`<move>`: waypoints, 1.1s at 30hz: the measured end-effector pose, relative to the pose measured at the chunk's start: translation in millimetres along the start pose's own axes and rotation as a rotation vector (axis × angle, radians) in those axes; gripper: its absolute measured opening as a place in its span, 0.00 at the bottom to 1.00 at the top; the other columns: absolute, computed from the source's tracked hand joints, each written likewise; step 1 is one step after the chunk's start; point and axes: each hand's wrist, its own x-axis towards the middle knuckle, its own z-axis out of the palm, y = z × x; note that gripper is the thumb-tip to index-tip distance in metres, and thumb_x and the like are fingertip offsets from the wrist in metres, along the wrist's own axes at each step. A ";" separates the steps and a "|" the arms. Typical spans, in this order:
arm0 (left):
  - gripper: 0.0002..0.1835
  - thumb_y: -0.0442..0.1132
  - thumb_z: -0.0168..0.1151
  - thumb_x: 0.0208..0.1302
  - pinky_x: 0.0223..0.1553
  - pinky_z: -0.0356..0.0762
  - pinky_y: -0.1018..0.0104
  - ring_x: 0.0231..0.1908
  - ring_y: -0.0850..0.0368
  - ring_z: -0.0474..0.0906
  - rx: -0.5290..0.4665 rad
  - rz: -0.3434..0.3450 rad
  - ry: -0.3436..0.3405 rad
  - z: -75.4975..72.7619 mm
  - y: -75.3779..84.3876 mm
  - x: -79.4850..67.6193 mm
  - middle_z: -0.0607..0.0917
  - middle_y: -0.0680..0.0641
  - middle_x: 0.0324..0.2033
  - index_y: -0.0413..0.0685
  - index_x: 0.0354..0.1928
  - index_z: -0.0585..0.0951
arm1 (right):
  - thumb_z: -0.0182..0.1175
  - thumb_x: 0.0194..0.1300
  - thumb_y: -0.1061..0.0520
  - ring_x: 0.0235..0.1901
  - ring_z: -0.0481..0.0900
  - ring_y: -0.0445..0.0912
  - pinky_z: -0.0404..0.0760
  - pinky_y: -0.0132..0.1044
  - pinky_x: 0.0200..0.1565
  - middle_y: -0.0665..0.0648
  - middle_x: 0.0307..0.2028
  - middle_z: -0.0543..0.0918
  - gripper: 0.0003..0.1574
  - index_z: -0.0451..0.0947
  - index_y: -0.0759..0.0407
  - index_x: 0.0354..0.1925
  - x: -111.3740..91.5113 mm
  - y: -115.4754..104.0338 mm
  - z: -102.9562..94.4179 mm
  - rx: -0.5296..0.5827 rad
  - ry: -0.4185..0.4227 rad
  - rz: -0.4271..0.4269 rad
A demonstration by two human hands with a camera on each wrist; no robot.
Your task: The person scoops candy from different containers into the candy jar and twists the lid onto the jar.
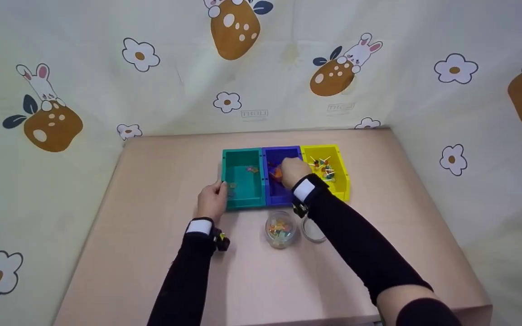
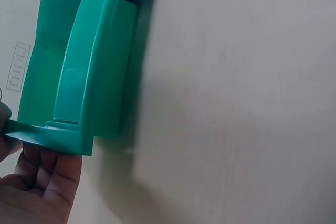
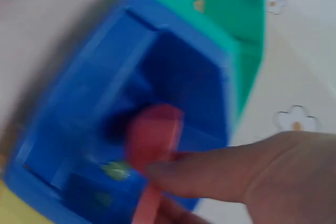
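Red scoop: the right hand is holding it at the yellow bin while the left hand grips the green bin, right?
Not quite. The bin is blue, not yellow; the right wrist view shows the red scoop at the blue bin. The right hand does hold it, and the left hand grips the green bin.

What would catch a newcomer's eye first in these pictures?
Probably the bright row on the table: a green bin at left, a blue bin in the middle and a yellow bin at right. Next, the red scoop-like tool held by the right hand at the blue bin, while the left hand grips the green bin's left edge. Then the cartoon rabbits printed on the backdrop.
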 end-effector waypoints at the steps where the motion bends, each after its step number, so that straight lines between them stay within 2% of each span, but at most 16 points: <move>1: 0.24 0.44 0.54 0.85 0.31 0.64 0.62 0.30 0.52 0.66 -0.011 -0.033 -0.008 -3.0 10.9 -5.9 0.67 0.51 0.25 0.50 0.23 0.70 | 0.67 0.73 0.60 0.47 0.93 0.61 0.93 0.55 0.50 0.68 0.47 0.93 0.11 0.89 0.68 0.46 4.3 0.9 5.1 0.007 0.011 0.003; 2: 0.23 0.43 0.54 0.85 0.32 0.64 0.62 0.31 0.51 0.66 -0.026 -0.058 -0.013 -4.7 17.8 -9.9 0.67 0.50 0.26 0.48 0.24 0.72 | 0.66 0.73 0.62 0.48 0.93 0.61 0.93 0.56 0.52 0.69 0.48 0.93 0.11 0.89 0.69 0.48 7.9 1.6 9.3 0.018 0.018 0.014; 5: 0.22 0.44 0.54 0.86 0.32 0.64 0.64 0.33 0.53 0.67 -0.016 -0.096 -0.015 -4.3 21.7 -11.7 0.68 0.51 0.28 0.43 0.28 0.76 | 0.64 0.74 0.62 0.51 0.92 0.62 0.92 0.55 0.54 0.69 0.50 0.92 0.13 0.88 0.69 0.50 15.1 1.8 17.4 0.044 0.019 0.054; 7: 0.20 0.44 0.53 0.86 0.33 0.65 0.65 0.34 0.53 0.68 -0.011 -0.106 -0.008 -3.4 22.4 -11.6 0.70 0.51 0.29 0.39 0.35 0.83 | 0.64 0.74 0.60 0.51 0.92 0.62 0.92 0.55 0.55 0.69 0.51 0.92 0.14 0.88 0.69 0.50 16.9 0.8 18.6 0.045 0.000 0.080; 9: 0.21 0.44 0.53 0.87 0.34 0.66 0.64 0.35 0.52 0.69 0.003 -0.107 -0.017 -2.6 22.9 -11.2 0.70 0.50 0.30 0.36 0.41 0.86 | 0.64 0.75 0.58 0.52 0.92 0.61 0.92 0.55 0.55 0.68 0.51 0.93 0.14 0.89 0.68 0.50 17.4 -0.3 17.8 0.032 -0.027 0.097; 15: 0.21 0.45 0.53 0.86 0.38 0.69 0.63 0.39 0.50 0.73 0.035 -0.102 -0.027 -5.0 26.8 -12.7 0.78 0.47 0.34 0.37 0.59 0.90 | 0.66 0.74 0.55 0.52 0.92 0.61 0.92 0.55 0.54 0.67 0.52 0.93 0.18 0.88 0.67 0.53 15.7 1.5 18.1 -0.012 -0.070 0.135; 22: 0.21 0.45 0.52 0.87 0.37 0.68 0.63 0.39 0.50 0.71 0.030 -0.138 -0.036 -9.4 27.4 -10.3 0.75 0.48 0.34 0.37 0.62 0.88 | 0.65 0.73 0.56 0.50 0.92 0.61 0.92 0.56 0.52 0.68 0.49 0.92 0.17 0.86 0.69 0.52 13.8 5.0 23.4 -0.026 0.011 0.107; 23: 0.21 0.45 0.53 0.87 0.38 0.68 0.64 0.40 0.51 0.72 0.034 -0.134 -0.029 -9.3 26.9 -9.8 0.78 0.48 0.35 0.39 0.64 0.88 | 0.65 0.73 0.57 0.50 0.92 0.62 0.93 0.56 0.51 0.69 0.49 0.92 0.17 0.87 0.69 0.51 13.1 5.4 23.9 -0.023 0.025 0.110; 29: 0.20 0.44 0.54 0.85 0.36 0.68 0.63 0.37 0.50 0.73 0.051 -0.083 -0.010 -8.7 24.2 -9.3 0.82 0.44 0.33 0.37 0.52 0.91 | 0.67 0.70 0.60 0.48 0.92 0.64 0.93 0.58 0.49 0.71 0.47 0.92 0.17 0.85 0.72 0.51 7.1 9.5 28.5 0.041 0.096 0.112; 30: 0.22 0.47 0.53 0.85 0.35 0.68 0.63 0.36 0.50 0.73 0.027 -0.050 -0.012 -6.6 11.3 -2.3 0.83 0.44 0.33 0.39 0.53 0.91 | 0.66 0.70 0.60 0.47 0.92 0.65 0.93 0.58 0.50 0.72 0.46 0.92 0.17 0.84 0.73 0.51 6.3 10.4 29.1 0.053 0.108 0.105; 33: 0.22 0.47 0.53 0.85 0.38 0.70 0.63 0.39 0.50 0.76 0.028 -0.051 -0.011 -8.4 12.6 -3.9 0.90 0.40 0.44 0.43 0.65 0.88 | 0.65 0.70 0.63 0.46 0.92 0.65 0.92 0.58 0.50 0.72 0.44 0.92 0.14 0.84 0.74 0.48 4.0 13.0 30.5 0.101 0.138 0.086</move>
